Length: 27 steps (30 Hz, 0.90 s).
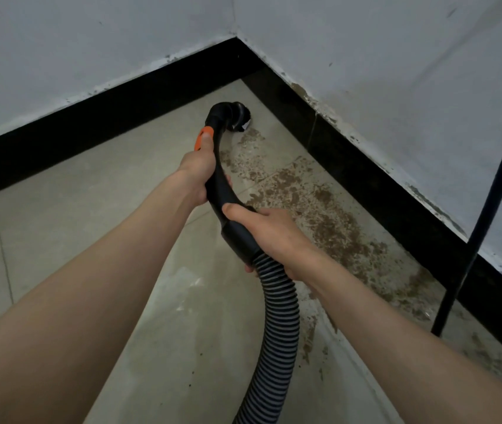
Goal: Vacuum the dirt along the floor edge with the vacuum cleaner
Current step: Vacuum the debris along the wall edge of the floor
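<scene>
Vacuum handle [219, 179], likely rigid and light, gripped by left hand [196, 175] and right hand [269, 237]; ribbed hose [280, 316] looks flexible, dirt [320, 209] ahead.

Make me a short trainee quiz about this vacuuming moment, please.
1. True or false: only one hand grips the vacuum handle.
2. Where does most of the brown dirt lie? A) along the right-hand baseboard B) in the middle of the floor C) on the wall
3. Fill in: the nozzle points toward the room's ____.

Key: 1 false: the left hand and right hand both grip it. 2 A. 3 corner.
</scene>
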Each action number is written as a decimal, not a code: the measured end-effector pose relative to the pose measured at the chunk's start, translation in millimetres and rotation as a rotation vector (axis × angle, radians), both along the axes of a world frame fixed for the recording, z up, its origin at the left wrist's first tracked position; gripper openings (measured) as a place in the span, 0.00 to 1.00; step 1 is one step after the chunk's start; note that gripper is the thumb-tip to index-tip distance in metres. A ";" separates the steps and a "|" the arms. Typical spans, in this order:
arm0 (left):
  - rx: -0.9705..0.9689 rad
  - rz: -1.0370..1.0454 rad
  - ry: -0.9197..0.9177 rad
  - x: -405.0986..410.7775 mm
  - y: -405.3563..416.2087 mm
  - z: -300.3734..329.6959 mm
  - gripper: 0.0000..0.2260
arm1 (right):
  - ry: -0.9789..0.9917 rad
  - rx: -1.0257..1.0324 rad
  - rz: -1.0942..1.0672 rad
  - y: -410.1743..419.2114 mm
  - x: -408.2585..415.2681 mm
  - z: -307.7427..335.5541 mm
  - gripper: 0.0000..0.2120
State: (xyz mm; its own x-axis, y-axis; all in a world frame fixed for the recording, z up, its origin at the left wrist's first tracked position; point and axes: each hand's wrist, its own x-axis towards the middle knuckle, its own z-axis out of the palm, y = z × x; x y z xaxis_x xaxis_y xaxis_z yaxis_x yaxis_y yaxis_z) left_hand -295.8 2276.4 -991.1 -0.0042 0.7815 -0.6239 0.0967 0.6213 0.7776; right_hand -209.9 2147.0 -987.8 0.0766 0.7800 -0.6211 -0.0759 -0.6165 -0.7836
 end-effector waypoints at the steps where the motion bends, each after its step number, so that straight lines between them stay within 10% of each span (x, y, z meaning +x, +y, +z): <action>1: 0.003 -0.009 0.001 2.7 2.6 -0.2 0.21 | 0.005 0.003 -0.011 1.7 1.5 -0.3 0.17; 27: -0.024 -0.145 0.070 6.9 -26.2 20.5 0.21 | 0.114 -0.039 -0.089 -43.2 -8.0 30.5 0.21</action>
